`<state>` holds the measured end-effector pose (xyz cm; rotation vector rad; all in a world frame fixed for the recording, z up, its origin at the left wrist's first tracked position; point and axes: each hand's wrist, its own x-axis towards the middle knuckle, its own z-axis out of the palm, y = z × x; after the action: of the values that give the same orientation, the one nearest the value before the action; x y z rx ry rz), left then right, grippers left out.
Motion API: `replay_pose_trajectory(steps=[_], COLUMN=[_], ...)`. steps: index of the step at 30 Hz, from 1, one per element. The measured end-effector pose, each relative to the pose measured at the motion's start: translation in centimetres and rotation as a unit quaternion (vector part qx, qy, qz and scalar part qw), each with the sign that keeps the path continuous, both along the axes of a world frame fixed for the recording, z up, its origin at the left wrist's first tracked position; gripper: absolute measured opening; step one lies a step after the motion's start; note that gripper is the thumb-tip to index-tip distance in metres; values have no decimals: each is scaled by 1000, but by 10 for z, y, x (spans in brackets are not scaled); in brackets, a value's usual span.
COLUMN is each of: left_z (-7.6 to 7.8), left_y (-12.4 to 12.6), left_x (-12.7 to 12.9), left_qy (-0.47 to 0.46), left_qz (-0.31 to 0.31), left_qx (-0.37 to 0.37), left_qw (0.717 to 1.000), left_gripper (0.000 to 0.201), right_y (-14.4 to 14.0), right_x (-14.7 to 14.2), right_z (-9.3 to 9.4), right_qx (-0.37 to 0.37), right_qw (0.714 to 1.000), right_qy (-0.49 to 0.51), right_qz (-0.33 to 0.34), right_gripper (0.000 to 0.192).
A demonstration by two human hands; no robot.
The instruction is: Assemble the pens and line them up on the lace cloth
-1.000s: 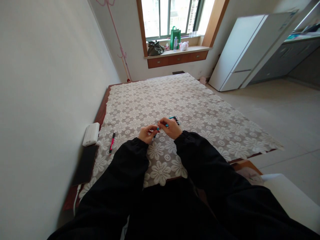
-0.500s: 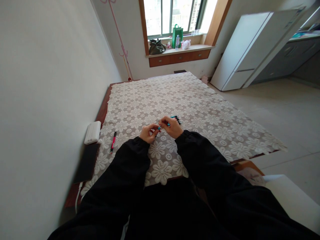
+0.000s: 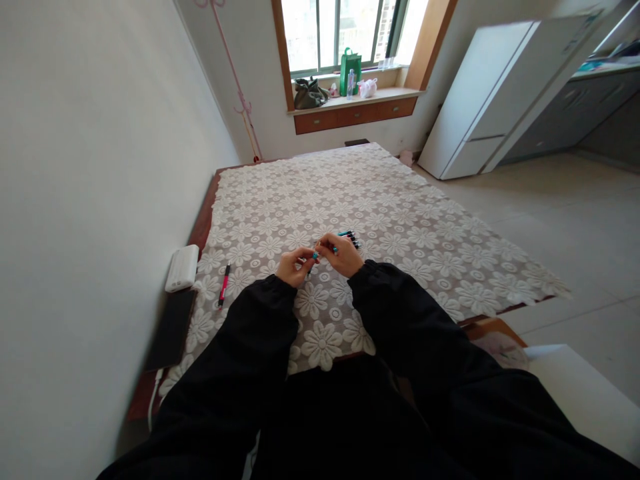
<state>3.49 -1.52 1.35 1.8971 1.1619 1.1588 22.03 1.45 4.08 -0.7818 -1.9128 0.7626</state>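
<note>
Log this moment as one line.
left hand: pinching small bright-blue part | right hand: holding another blue part | red-and-black pen: lying on white floral lace tablecloth

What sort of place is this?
Probably a home, perhaps a dining area by a kitchen: a flower-patterned tablecloth, a tall white refrigerator near grey cabinets, and a windowsill holding a green bag.
</note>
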Motion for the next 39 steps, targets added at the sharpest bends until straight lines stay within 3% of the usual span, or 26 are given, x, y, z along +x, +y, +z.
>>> replay_pose_trajectory(steps=[24,31,39], left_z=[-4,0,-1], left_y=[0,-1,-1], left_x=[-1,1,0], left_qy=[39,-5,23], left_qz=[-3,24,-4], left_qx=[22,17,32], left_qw=[999,1000,999], left_gripper=[14,15,13], right_y=[-1,0,-1], right_x=[0,0,0], right_z=[1,-1,0], right_qx=[4,-2,-5], right_qw=[1000,1000,1000], right_qy=[0,7,5], right_qz=[0,7,8], right_gripper=[16,16,18])
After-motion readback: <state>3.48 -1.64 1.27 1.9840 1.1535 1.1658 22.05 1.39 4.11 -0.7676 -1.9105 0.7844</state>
